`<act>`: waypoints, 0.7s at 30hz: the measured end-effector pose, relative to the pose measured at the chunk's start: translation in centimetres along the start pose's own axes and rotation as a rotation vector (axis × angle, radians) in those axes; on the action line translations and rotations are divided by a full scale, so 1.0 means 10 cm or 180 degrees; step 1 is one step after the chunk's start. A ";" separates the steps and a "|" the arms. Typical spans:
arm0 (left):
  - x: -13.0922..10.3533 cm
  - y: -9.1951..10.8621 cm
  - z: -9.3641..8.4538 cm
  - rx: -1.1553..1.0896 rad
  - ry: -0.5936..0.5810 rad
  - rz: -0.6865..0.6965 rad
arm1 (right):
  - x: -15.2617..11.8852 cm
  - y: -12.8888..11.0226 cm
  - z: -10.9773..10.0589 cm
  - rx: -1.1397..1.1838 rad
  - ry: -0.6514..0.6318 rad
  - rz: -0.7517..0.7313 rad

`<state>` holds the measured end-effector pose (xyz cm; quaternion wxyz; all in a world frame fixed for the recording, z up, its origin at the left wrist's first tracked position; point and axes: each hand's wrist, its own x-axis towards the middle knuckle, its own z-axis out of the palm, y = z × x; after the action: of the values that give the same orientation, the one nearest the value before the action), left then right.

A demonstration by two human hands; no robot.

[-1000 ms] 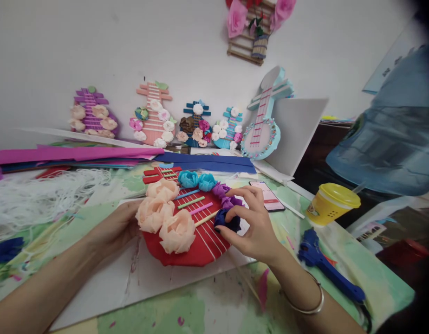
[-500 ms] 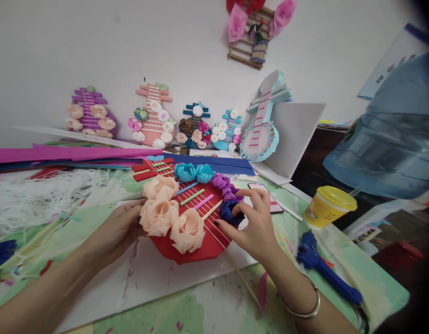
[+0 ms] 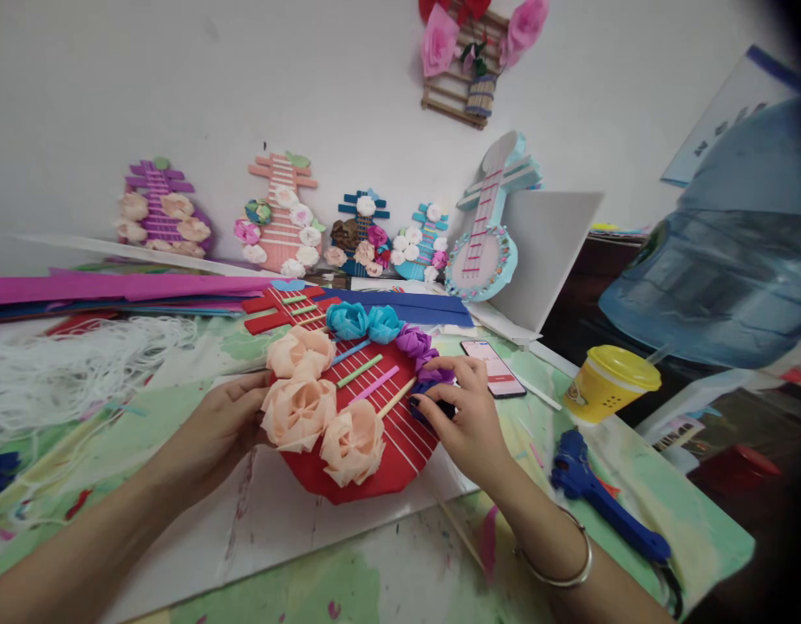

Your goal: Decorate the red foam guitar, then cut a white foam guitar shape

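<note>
Pale wall [image 3: 348,78] backed a red model lute [image 3: 400,433]

The right hand [image 3: 471,426], fingers nearly closed, pinched a dark-blue flower [image 3: 446,406] at the lute's right rim. The left hand [image 3: 226,423] curved at the opposite edge, beside peach flowers [image 3: 300,412] (fingertips hidden, so its grip could not be told). Just beyond the right fingers lay a phone [image 3: 493,369]; farther right stood a yellow tub [image 3: 608,384].

Red guitar neck [image 3: 289,314] now farther left

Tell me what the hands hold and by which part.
Left hand: red craft instrument, by its left edge. Right hand: dark blue flower, by its petals.
</note>
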<state>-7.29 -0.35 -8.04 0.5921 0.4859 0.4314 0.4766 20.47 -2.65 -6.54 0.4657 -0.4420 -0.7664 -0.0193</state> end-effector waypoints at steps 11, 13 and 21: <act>0.05 -0.01 -0.03 0.0002 0.0112 0.0011 | 0.02 0.01 -0.05 0.0007 0.0121 0.0143; 0.04 -0.02 -0.03 -0.0017 0.0130 0.0026 | 0.02 -0.01 -0.06 -0.0143 0.0245 0.0088; 0.00 0.00 0.05 -0.0086 0.0313 0.0012 | -0.02 -0.08 0.02 -0.0932 0.0300 -0.0018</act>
<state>-6.83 -0.40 -7.98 0.5758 0.4547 0.4525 0.5068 19.79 -3.18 -6.49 0.4317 -0.5016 -0.7339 -0.1529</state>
